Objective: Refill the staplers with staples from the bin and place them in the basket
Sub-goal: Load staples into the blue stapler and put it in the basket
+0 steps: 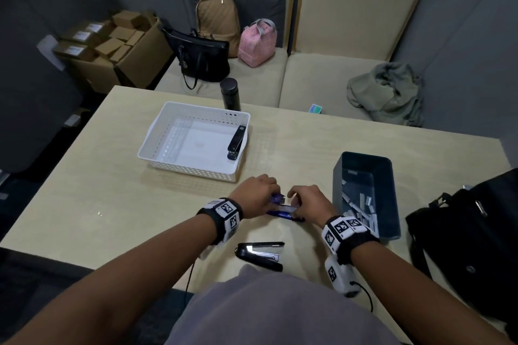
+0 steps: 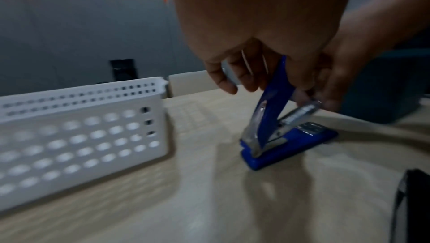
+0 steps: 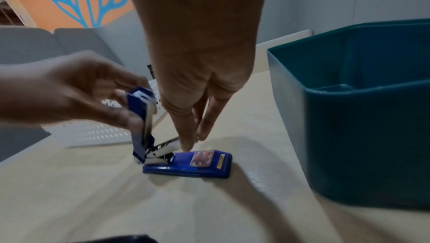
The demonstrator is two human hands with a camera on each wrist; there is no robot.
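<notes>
Right wrist | left hand (image 3: pixel 76 89) grip clasps blue stapler (image 3: pixel 193 164) lid, raised | right hand (image 3: pixel 197 74) fingers down, pinching its rail

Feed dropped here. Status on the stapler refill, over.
Left hand holds blue stapler top up; right hand pinches at its rail. One black stapler in basket, second stapler open on table. Nothing blocks the basket.

A stapler (image 1: pixel 236 142) lies in the basket (image 1: pixel 145 145), left of the bin (image 1: pixel 393 204).

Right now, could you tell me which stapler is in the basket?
The closed black stapler in the basket; the blue stapler and open black stapler sit on the table.
</notes>
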